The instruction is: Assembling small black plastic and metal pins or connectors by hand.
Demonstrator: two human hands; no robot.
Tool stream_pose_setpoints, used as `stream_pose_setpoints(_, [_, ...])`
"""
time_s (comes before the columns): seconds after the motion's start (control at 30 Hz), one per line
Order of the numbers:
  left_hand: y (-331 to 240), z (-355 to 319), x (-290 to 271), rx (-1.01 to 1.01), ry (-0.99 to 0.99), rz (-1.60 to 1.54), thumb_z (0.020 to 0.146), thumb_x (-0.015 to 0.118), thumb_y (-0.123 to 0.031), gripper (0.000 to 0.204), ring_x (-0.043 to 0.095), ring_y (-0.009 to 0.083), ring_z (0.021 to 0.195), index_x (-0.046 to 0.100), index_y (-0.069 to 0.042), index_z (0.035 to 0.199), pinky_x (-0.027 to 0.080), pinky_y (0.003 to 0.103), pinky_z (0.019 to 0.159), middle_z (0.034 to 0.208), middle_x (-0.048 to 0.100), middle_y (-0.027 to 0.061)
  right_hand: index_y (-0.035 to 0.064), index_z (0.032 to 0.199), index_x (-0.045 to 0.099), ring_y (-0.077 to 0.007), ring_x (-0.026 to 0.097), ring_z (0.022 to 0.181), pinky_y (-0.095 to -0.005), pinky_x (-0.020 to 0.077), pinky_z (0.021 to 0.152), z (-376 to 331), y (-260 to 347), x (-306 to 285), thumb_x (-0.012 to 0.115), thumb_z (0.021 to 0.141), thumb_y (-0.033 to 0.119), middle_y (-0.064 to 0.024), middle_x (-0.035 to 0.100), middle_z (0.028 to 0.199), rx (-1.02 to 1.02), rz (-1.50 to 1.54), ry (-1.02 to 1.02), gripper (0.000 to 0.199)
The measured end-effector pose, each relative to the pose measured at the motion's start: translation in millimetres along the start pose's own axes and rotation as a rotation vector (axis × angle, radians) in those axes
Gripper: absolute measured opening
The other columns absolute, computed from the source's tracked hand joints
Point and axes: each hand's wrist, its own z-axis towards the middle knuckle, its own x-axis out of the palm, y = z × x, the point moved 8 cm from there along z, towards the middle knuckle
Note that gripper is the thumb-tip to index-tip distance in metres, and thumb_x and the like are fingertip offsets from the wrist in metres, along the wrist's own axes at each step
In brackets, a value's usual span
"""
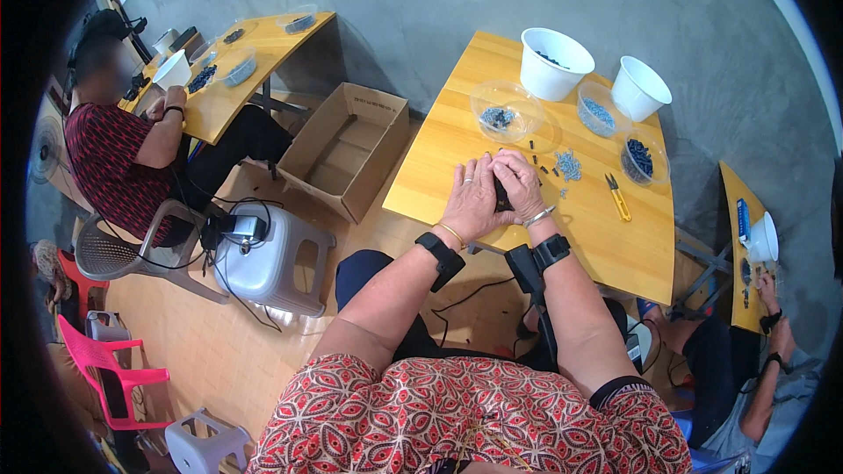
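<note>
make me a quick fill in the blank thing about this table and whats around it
1. The piece between the left hand and the right hand is ____ in colour.
2. The snips on the table have a handle coloured ____.
3. The open cardboard box left of the table stands on the ____.

Missing words: black; yellow; floor

Yellow wooden table [439, 154], two white buckets [549, 83], three clear bowls [507, 116], loose grey pieces [568, 166], scattered dark pieces [543, 170], yellow-handled snips [620, 201]
</note>
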Motion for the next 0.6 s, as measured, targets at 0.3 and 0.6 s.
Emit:
stream_pose_setpoints(0.3, [1.0, 0.9, -0.4, -0.005, -0.044, 0.020, 0.059, 0.068, -0.061, 0.110, 0.039, 0.0355, 0.113, 0.024, 0.013, 0.127, 0.025, 0.043, 0.100, 0.117, 0.044, 0.0251, -0.0003, 0.101, 0.056, -0.0142, 0.056, 0.087, -0.0278, 0.0444, 0.080, -5.3, -23.8, -5.4, 0.043, 0.093, 0.022, -0.0082, 0.060, 0.092, 0.245, 0.358, -0.130, 0.026])
stream_pose_setpoints(0.6, [-0.3, 3.1, -3.6, -0.008, -0.074, 0.016, 0.061, 0.066, -0.062, 0.106, 0.042, 0.0357, 0.109, 0.026, 0.014, 0.124, 0.029, 0.043, 0.096, 0.114, 0.045, 0.0257, -0.0008, 0.084, 0.056, -0.0166, 0.058, 0.078, -0.0296, 0.0452, 0.079, -11.0, -32.9, -27.2, 0.038, 0.095, 0.031, -0.0097, 0.061, 0.078, 0.218, 0.575, -0.409, 0.039])
